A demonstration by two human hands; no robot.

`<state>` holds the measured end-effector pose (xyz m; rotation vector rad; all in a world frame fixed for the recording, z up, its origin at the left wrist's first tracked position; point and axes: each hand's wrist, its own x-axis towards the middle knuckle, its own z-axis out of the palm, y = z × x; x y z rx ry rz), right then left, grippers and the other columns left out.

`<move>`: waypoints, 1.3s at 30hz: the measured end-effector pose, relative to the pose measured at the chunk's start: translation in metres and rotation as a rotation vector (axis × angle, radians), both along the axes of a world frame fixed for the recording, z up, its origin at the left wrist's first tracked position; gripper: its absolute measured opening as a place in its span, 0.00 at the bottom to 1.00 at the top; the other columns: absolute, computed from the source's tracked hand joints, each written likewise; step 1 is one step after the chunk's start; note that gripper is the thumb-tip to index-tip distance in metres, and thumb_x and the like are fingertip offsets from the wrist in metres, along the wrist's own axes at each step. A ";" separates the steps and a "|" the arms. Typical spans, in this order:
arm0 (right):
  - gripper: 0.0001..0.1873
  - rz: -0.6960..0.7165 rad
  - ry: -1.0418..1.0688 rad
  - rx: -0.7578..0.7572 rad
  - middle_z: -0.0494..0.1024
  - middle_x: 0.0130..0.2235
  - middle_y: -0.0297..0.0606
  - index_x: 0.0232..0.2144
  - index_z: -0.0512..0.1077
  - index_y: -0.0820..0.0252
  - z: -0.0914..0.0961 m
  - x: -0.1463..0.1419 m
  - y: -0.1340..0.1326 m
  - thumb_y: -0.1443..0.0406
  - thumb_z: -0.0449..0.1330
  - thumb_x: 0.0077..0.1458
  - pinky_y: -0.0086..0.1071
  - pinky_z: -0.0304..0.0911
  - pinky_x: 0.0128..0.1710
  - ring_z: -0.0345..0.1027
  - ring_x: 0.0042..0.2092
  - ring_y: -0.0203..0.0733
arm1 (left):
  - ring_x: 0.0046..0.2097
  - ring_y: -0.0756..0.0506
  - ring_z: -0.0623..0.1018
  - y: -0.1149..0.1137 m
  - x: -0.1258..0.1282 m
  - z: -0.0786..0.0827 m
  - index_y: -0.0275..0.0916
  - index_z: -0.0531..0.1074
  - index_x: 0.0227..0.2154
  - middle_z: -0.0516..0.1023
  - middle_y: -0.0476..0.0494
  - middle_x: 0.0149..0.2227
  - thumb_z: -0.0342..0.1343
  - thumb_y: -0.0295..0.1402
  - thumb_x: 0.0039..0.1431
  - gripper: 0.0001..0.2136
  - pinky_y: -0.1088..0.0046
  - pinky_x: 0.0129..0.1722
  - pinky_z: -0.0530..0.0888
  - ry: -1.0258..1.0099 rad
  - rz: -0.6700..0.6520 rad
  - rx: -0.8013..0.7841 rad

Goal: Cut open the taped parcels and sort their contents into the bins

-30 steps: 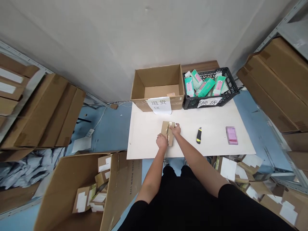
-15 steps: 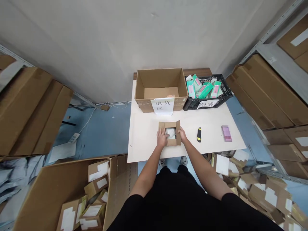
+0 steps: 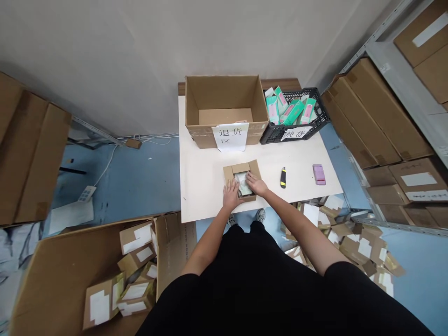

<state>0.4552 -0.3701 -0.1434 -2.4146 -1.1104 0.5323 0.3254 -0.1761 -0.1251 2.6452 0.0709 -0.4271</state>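
Note:
A small cardboard box (image 3: pixel 241 167) with raised flaps stands on the white table (image 3: pixel 199 186) in front of me. Inside it lies a pale, whitish-green packet (image 3: pixel 242 184) whose kind I cannot make out. At the box's left side my left hand (image 3: pixel 231 194) rests with spread fingers along the flap and edge. My right hand (image 3: pixel 257 184) reaches over the right flap, its stretched fingers at the packet's upper right edge. To the right lie a black and yellow box cutter (image 3: pixel 283 178) and a blurred pink-purple item (image 3: pixel 319 174).
Behind stand a large labelled carton (image 3: pixel 199 136) and a black crate (image 3: pixel 320 123) with several green-and-pink boxes (image 3: pixel 294 112). A big carton (image 3: pixel 171 233) of parcels is at lower left; opened cardboard boxes (image 3: pixel 353 247) pile at lower right. Shelves with cartons (image 3: pixel 371 116) flank the table.
My right hand has moved from the box's right flap to its opening, over the packet. The box has turned slightly, and the packet shows more. The camera view has shifted.

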 end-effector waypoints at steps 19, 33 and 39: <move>0.50 -0.016 -0.118 -0.186 0.45 0.79 0.54 0.72 0.63 0.59 -0.007 -0.013 0.004 0.57 0.76 0.52 0.60 0.35 0.76 0.31 0.79 0.67 | 0.76 0.29 0.54 -0.001 0.024 0.008 0.43 0.81 0.52 0.66 0.34 0.71 0.60 0.43 0.67 0.16 0.43 0.75 0.51 -0.165 0.021 -0.029; 0.40 -0.144 -0.128 -0.076 0.51 0.77 0.57 0.71 0.66 0.64 -0.016 -0.024 0.016 0.60 0.66 0.59 0.62 0.41 0.75 0.37 0.79 0.66 | 0.77 0.23 0.48 0.039 0.132 0.015 0.45 0.56 0.75 0.45 0.37 0.80 0.70 0.38 0.49 0.49 0.38 0.74 0.49 0.013 -0.176 0.035; 0.36 -0.209 -0.144 -0.093 0.54 0.76 0.57 0.70 0.66 0.65 -0.017 -0.027 0.023 0.59 0.62 0.63 0.60 0.43 0.75 0.41 0.78 0.65 | 0.76 0.32 0.55 0.046 0.142 0.026 0.39 0.73 0.63 0.65 0.33 0.71 0.58 0.31 0.63 0.24 0.51 0.74 0.56 -0.236 -0.171 0.020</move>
